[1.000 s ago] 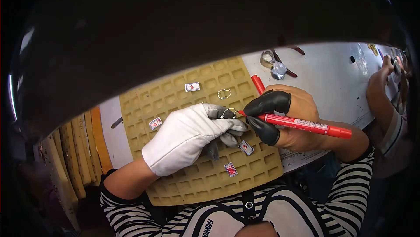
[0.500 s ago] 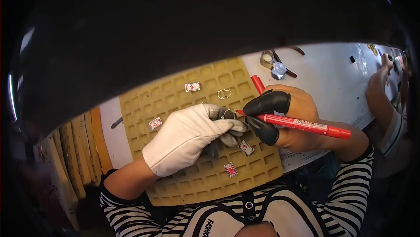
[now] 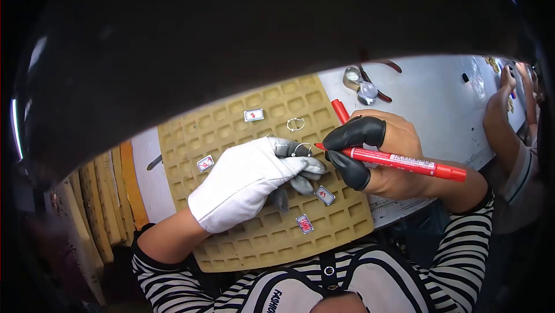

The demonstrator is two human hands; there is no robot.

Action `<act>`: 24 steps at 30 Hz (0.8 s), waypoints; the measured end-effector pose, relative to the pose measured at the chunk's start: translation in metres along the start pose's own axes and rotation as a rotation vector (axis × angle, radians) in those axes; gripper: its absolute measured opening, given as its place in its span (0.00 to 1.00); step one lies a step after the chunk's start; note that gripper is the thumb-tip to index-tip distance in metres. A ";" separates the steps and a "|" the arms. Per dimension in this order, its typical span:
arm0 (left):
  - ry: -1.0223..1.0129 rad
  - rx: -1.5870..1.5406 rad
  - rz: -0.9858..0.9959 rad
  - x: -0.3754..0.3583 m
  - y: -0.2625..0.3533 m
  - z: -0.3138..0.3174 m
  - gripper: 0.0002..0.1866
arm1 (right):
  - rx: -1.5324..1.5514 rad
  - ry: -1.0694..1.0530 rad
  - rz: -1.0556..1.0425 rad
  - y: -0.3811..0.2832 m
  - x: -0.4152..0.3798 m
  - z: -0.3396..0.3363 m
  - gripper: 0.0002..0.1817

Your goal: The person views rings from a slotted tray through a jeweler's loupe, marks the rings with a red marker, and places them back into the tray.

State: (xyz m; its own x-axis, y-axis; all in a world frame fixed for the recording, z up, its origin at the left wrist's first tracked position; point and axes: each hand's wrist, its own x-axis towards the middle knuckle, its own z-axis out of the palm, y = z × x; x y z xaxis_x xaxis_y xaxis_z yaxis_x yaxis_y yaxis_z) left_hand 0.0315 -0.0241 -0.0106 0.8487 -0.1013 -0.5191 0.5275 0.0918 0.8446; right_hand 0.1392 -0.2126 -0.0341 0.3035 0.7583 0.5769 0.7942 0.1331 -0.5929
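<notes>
My left hand (image 3: 257,177), in a white glove with grey fingertips, pinches a thin metal ring (image 3: 302,147) between thumb and fingers. A red marker (image 3: 393,161) is gripped in my right hand (image 3: 376,151), whose thumb and forefinger wear black finger covers. Its uncapped tip points left, right at the edge of the ring. Beneath both hands lies a tan board (image 3: 231,249) with rows of square hollows. Another thin ring (image 3: 295,124) rests on the board just above my left fingers.
Small tags with red writing lie on the board, including one tag (image 3: 254,115) near the top. A red marker cap (image 3: 340,110) sits at its right edge. Beyond are a magnifier (image 3: 367,92) and pliers (image 3: 383,95). Boards (image 3: 104,203) stack at left; another person's arm (image 3: 500,119) shows at right.
The marker tip has drawn slightly away from the ring, with my right hand shifting a little. My left hand keeps its hold. The other person's hands at right have moved slightly.
</notes>
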 end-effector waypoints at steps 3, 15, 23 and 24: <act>0.028 0.061 0.027 0.007 -0.008 -0.001 0.13 | 0.030 0.026 0.071 -0.003 0.000 0.002 0.09; 0.005 0.003 0.004 0.001 0.000 0.001 0.14 | -0.025 0.003 -0.033 0.003 -0.002 0.003 0.11; -0.023 0.013 0.012 0.001 -0.001 0.000 0.13 | -0.019 0.086 -0.025 0.006 -0.001 0.002 0.10; 0.005 -0.015 -0.004 0.002 -0.001 0.002 0.12 | -0.020 0.087 -0.027 0.008 -0.002 0.003 0.10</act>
State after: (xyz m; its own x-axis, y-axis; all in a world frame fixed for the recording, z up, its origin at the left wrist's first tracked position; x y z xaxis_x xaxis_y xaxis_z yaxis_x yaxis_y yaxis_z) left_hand 0.0324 -0.0262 -0.0116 0.8466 -0.0969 -0.5233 0.5315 0.1064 0.8403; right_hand 0.1434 -0.2110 -0.0411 0.3256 0.6965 0.6394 0.8127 0.1395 -0.5658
